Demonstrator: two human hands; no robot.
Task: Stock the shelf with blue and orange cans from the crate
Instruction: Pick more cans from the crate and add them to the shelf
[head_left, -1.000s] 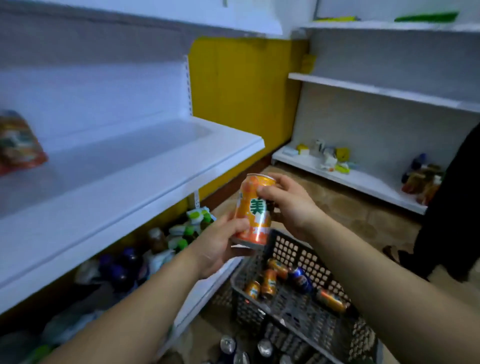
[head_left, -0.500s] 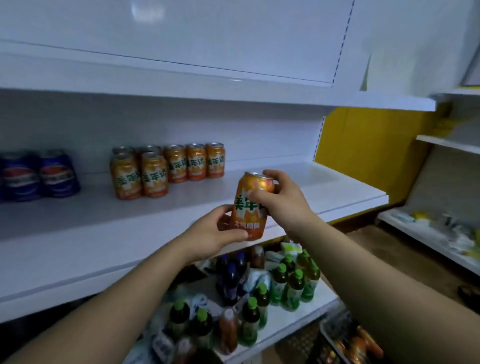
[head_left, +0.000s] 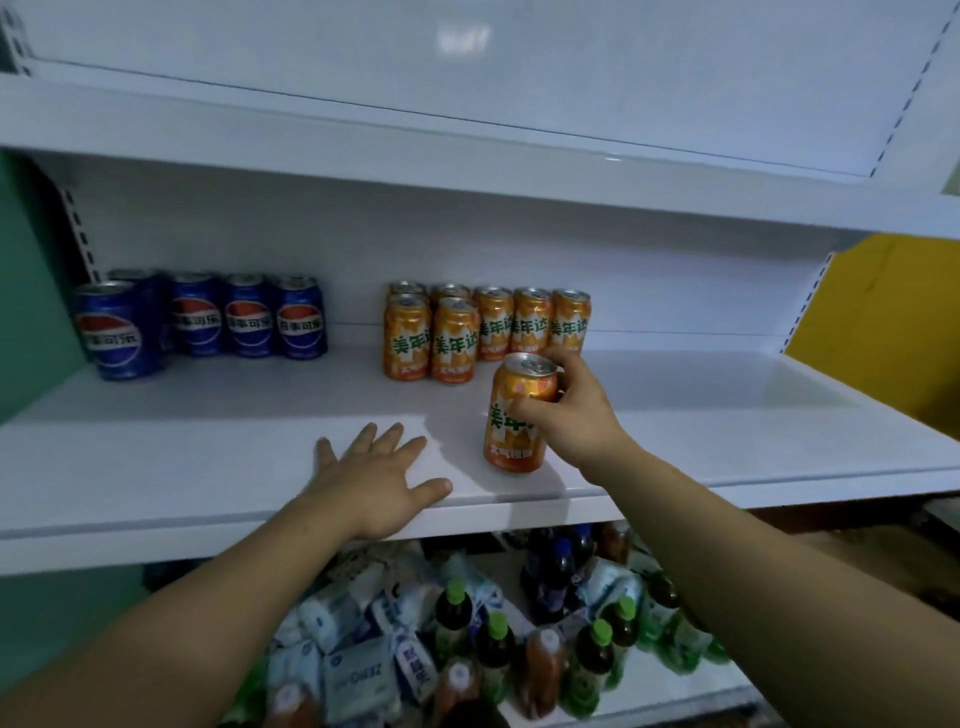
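My right hand (head_left: 574, 415) grips an orange can (head_left: 514, 415) near its top; the can stands upright on the white shelf (head_left: 208, 441), close to the front edge. My left hand (head_left: 379, 475) lies flat on the shelf with fingers spread, a little left of that can. Several orange cans (head_left: 483, 330) stand in rows at the back of the shelf, just behind the held can. Several blue cans (head_left: 202, 317) stand grouped at the back left. The crate is out of view.
Another white shelf (head_left: 467, 156) hangs close overhead. The lower shelf holds green-capped bottles (head_left: 498, 649), dark bottles (head_left: 556, 566) and white packets (head_left: 358, 670). A green wall (head_left: 31, 312) bounds the left, a yellow panel (head_left: 883, 312) the right.
My view swung left from the crate to the shelf. The can went from both hands in the air down onto the shelf; my left hand released it and now rests flat on the shelf.
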